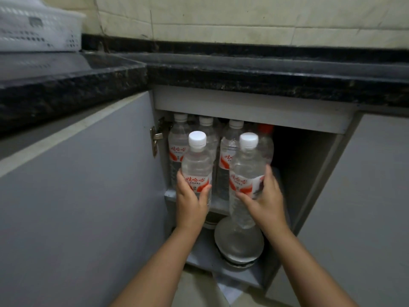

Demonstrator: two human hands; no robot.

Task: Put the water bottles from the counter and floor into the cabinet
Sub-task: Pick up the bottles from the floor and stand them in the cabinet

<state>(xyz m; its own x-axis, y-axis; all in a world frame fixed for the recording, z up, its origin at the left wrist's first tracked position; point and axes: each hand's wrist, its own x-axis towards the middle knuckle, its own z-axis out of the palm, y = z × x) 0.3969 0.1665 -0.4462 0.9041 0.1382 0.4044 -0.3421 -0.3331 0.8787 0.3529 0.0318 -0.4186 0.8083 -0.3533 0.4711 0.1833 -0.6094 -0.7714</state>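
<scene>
I hold two clear water bottles with white caps and red-and-white labels at the mouth of the open cabinet [252, 111]. My left hand [191, 203] grips the left bottle [197, 162] around its label. My right hand [264, 199] grips the right bottle [246, 173] at its label, tilted slightly. Both sit upright in front of the upper shelf [169, 193]. Behind them on that shelf stand several matching bottles [178, 140], and one bottle with a red cap [265, 129] stands at the right of the row.
The grey cabinet door [77, 185] hangs open to the left on a metal hinge [156, 136]. A round metal lid or pot [239, 242] lies on the lower shelf. A black stone counter [243, 74] runs above, with a white perforated basket [33, 29] at the top left.
</scene>
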